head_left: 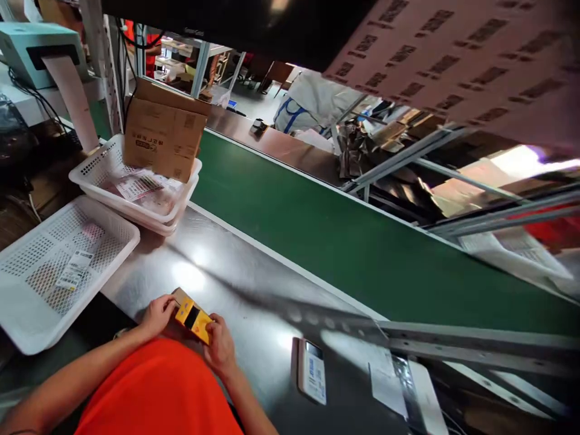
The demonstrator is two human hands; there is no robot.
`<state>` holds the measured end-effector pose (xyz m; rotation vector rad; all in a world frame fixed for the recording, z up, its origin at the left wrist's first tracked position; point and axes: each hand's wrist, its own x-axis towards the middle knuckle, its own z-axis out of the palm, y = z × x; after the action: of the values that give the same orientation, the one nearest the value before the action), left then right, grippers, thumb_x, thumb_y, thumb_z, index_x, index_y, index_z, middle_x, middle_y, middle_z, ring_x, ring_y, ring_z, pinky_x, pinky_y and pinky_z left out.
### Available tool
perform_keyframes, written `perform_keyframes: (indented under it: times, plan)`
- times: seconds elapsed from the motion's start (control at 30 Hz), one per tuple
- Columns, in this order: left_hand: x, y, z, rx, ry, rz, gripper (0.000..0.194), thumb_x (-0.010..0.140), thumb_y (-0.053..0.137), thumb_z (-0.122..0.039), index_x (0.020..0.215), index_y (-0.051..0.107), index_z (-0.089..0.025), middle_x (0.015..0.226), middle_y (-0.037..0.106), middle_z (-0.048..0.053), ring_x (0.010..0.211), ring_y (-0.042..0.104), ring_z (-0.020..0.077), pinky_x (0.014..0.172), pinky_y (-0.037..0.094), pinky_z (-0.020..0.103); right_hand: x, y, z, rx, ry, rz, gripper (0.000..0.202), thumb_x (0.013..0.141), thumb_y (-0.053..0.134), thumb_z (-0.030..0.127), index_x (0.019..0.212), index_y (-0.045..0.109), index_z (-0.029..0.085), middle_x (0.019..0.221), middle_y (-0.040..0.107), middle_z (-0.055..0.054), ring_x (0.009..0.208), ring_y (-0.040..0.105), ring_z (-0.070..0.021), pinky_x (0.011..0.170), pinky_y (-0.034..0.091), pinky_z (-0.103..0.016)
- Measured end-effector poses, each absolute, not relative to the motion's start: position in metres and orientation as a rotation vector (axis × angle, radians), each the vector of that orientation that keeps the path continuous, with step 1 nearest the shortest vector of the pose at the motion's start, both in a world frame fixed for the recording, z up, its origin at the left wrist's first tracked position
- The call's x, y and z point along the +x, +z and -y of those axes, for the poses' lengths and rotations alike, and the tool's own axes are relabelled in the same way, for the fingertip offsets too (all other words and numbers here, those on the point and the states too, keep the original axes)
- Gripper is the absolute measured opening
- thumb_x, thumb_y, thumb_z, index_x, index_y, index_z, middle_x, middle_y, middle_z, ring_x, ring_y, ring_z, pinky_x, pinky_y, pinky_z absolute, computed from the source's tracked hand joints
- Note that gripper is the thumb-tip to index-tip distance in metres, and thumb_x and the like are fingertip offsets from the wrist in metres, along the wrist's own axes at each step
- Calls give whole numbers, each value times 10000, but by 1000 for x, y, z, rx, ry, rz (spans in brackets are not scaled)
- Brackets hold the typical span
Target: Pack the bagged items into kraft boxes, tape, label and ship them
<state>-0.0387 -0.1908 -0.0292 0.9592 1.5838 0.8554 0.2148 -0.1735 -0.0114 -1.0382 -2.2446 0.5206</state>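
yellow rectangular box with a dark panel point(193, 316) sits in your right hand point(221, 345), fingers closed around its near end, over the shiny metal bench point(258, 320). your left hand point(157, 315) bunches bent fingers at its brown end; whether gripping, i cannot tell.

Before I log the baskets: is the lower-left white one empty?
Not empty: a white printed label shows inside the white basket; whether it sits on a clear bag, I cannot tell.
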Motion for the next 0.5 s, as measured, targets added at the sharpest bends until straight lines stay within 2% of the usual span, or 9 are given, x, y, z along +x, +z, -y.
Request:
perform_keyframes:
  times: [0.07, 0.13, 0.23, 0.4, 0.5]
  plan:
    - [-28, -25, 187, 726, 776, -1531, 429, 927, 590, -551, 952, 738, -150, 901, 754, 103, 841, 696, 245, 741, 574, 339, 218, -11, 176, -1050, 536, 2264, 402, 727, 531, 98, 1091, 424, 232, 1184, 571, -125, 960, 631, -237, 787, 574, -374]
    - [-20, -23, 181, 627, 763, -1494, 477, 917, 582, -593, 874, 713, -137, 799, 726, 89, 735, 668, 219, 661, 539, 314, 220, -8, 176, -1048, 601, 2307, 424, 727, 539, 106, 1116, 425, 231, 1206, 564, -126, 968, 636, -239, 797, 580, -379]
    - [-16, -22, 175, 530, 750, -1470, 433, 910, 595, -547, 911, 717, -132, 771, 717, 66, 683, 648, 191, 653, 512, 300, 223, -2, 173, -1035, 755, 2361, 486, 737, 540, 113, 1201, 449, 221, 1256, 548, -131, 1027, 637, -245, 854, 590, -392]
    - [-22, -19, 170, 589, 698, -1578, 278, 906, 631, -381, 840, 737, -133, 773, 728, 61, 715, 645, 190, 647, 450, 283, 227, 11, 165, -1096, 966, 2573, 736, 786, 568, 108, 1503, 479, 248, 1451, 488, -155, 1233, 611, -281, 1026, 563, -432]
    - [-26, -16, 164, 722, 683, -1693, 241, 943, 608, -305, 835, 753, -146, 840, 756, 66, 784, 654, 188, 696, 421, 279, 226, 19, 165, -1232, 1034, 2681, 761, 888, 615, 179, 1613, 431, 321, 1375, 561, -141, 1184, 644, -277, 1024, 566, -427]
